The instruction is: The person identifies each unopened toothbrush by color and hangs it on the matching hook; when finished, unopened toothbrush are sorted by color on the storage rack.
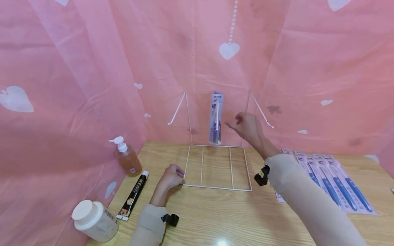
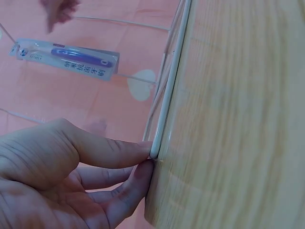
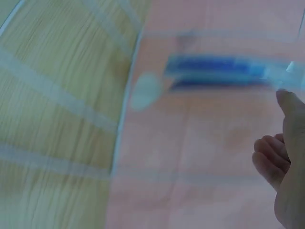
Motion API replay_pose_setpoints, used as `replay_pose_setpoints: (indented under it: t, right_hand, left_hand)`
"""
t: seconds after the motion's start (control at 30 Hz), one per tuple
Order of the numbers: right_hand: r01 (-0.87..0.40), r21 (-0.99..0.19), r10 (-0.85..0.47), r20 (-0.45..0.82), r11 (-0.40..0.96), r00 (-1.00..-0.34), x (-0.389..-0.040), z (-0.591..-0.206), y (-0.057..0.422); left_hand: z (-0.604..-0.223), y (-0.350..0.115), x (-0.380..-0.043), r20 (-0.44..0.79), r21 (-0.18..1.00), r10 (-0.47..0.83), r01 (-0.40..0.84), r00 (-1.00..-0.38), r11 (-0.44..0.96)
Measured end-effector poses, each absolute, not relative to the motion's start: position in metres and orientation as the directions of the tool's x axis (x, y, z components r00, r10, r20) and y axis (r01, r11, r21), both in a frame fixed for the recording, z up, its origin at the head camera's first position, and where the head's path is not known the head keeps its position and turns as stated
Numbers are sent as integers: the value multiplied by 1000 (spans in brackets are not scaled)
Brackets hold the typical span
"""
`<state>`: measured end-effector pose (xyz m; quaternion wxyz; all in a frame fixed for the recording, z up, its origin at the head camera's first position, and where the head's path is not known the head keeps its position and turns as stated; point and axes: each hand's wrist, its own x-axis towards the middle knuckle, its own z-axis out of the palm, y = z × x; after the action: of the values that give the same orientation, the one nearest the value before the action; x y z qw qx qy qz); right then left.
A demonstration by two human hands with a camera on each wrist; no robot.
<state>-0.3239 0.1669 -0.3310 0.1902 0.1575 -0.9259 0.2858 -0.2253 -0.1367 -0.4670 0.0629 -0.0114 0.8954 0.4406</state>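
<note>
A white wire rack stands on the wooden table, its upright back ending in several arms. At its near left corner my left hand pinches the base wire between thumb and fingers, as the left wrist view also shows. Packaged toothbrushes hang on the rack's middle arm, the front one with a purple handle. Just right of these packs is my right hand, holding nothing, one digit pointing toward them and the other fingers loosely curled. In the right wrist view the packs look blurred beside the fingertips.
More packaged toothbrushes with blue handles lie on the table at the right, partly behind the right sleeve. Along the left are an amber pump bottle, a black tube and a white jar. Pink curtain hangs behind.
</note>
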Motion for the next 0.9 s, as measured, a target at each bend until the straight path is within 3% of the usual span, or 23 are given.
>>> replay_pose_setpoints:
  t: [0.17,0.37,0.7,0.9]
  right_hand:
    - [-297,-402,-196,273,866,-942,-329,-358,225]
    - [-291,-271,-248,183,918,-951,-326,-389,278]
    - [-145,-329,-176,-68,933,-982,-318,-420,304]
    - [-57,-355,-107,-122,933,-987,-311,-429,300]
  left_hand:
    - [-469,-139,-226,-107,785,30,-66,-994,616]
    - [-471,-143,-226,-108,787,28,-69,-994,613]
    - [-471,-146,-225,-110,792,32,-68,-993,607]
    - [-471,-145,-225,-103,793,44,-55,-994,607]
